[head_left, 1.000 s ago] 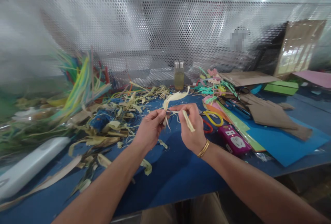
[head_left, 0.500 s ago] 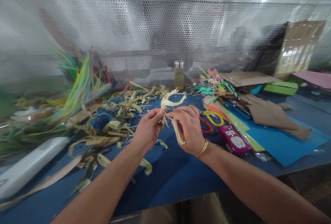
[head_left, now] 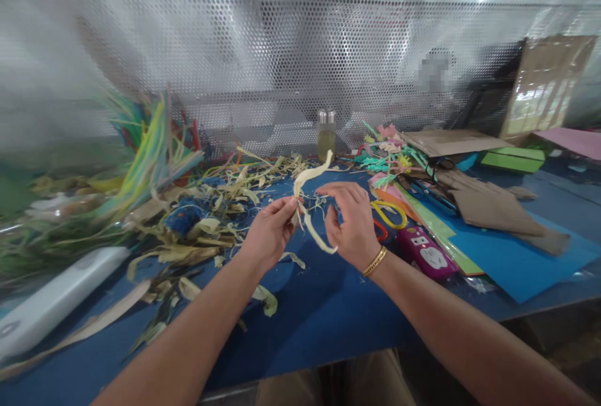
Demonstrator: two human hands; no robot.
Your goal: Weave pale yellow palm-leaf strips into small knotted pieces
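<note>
Perforated metal panel (head_left: 225, 49) stands along the bench's (head_left: 328, 324) back edge. Left hand (head_left: 272, 231): thumb and fingertips pinching a pale husk strip (head_left: 307, 176) above mid-bench, one end curling up, the other drooping to the right hand's (head_left: 350, 221) heel; contact there unclear. Right hand: grip slack, thumb and forefinger parted. Husk scraps (head_left: 201, 253) lie toward the left edge, scissors (head_left: 404, 217) toward the right.
</note>
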